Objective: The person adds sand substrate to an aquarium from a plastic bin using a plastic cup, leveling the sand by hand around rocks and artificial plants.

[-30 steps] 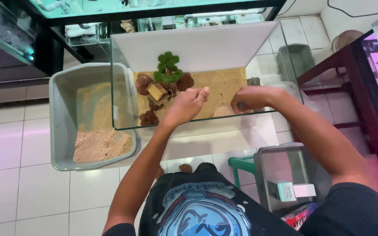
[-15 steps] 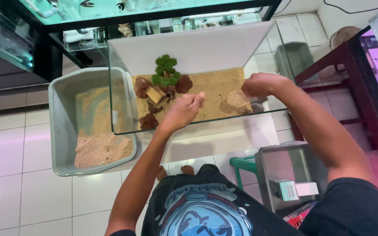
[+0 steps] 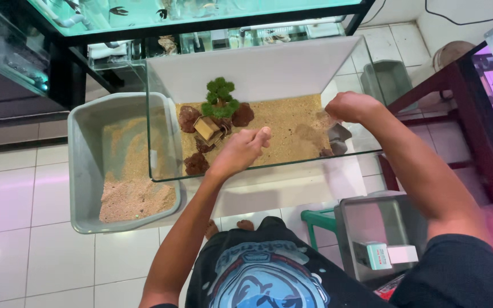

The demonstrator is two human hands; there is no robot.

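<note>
Two hands inside the glass tank (image 3: pixel 161 142), both low over the sand bed (image 3: pixel 281 128).

Left hand (image 3: pixel 241 151): loosely curled, fingers bent in, thumb forward; can't tell if it pinches anything. It sits at the near glass wall, wrist crossing the rim. Just left of it: brown rocks (image 3: pixel 196 163), a small tan block (image 3: pixel 206 128), and beyond that a green moss tree (image 3: pixel 219 98).

Right hand (image 3: pixel 352 106): closed fist, likely gripping something, but the contents are hidden. Below it, a grey stone (image 3: pixel 338 136) lies on the sand near the right wall.

Risks, as I judge them:
- Left wrist bears on the thin glass edge; a sideways sweep could knock the rocks or tip the tree.
- Anything dropped from the right fist lands near the grey stone and the glass; chip risk.
- Tank overhangs a grey tub (image 3: pixel 87 171) of sand at its left; a shove leftward shifts it.

Room: open sand between the hands, the widest free patch. Tight on the left by the rock cluster, tight on the right by the wall. Beyond the right arm, a dark desk (image 3: pixel 486 114) edge and a small empty tank (image 3: pixel 372 228) crowd the elbow.
</note>
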